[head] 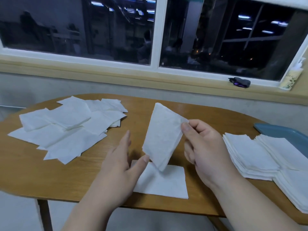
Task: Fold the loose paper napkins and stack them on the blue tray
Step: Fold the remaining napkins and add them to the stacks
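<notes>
Currently right hand [205, 145] pinches folded napkin [162, 135] by its far edge, between the hands; left hand [118, 157] relaxed, holding nothing. Likely light, floppy, tearable: pinch gently near fold.

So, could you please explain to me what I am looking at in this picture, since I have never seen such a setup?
There is no machine here: a camera worn on a person's head looks down at their two bare hands. The right hand pinches a folded napkin, raised above the wooden table; the left hand is open beside it. Loose napkins lie at the left, one flat napkin in front, and folded stacks at the right by a blue tray.
</notes>
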Demonstrator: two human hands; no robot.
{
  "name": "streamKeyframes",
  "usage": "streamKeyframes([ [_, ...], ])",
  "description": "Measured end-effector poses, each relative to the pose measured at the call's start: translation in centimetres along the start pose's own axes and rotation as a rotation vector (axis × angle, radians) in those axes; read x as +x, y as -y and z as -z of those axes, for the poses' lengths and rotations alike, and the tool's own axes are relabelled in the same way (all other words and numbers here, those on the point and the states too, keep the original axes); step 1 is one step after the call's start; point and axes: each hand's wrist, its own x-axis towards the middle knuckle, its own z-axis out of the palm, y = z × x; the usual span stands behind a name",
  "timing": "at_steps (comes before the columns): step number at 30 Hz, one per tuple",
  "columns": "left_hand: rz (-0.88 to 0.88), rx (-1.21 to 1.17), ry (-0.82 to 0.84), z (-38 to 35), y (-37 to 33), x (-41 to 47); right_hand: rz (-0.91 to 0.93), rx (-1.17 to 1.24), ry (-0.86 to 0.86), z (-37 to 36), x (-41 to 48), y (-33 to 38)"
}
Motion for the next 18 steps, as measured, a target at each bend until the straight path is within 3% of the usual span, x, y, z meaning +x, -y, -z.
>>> streamKeyframes([
  [3,0.027,-0.116,-0.011,0.0,-0.7,-0.1,-0.062,0.171,0.082,-1.1,-1.1,0.8],
  [8,0.018,-0.261,-0.108,0.7,-1.3,-0.5,-0.096,0.215,0.011,-1.4,-2.0,-0.5],
  [12,0.011,-0.296,-0.018,1.4,-0.7,-0.6,-0.028,0.021,0.031,-0.5,-2.3,-0.5],
  [15,0.002,-0.302,0.118,1.7,-0.3,-0.7,-0.049,-0.249,0.174,0.3,-2.0,0.0],
  [18,-0.025,-0.291,0.204,2.1,0.1,-0.7,-0.081,-0.348,0.32,0.7,-1.2,-0.3],
])
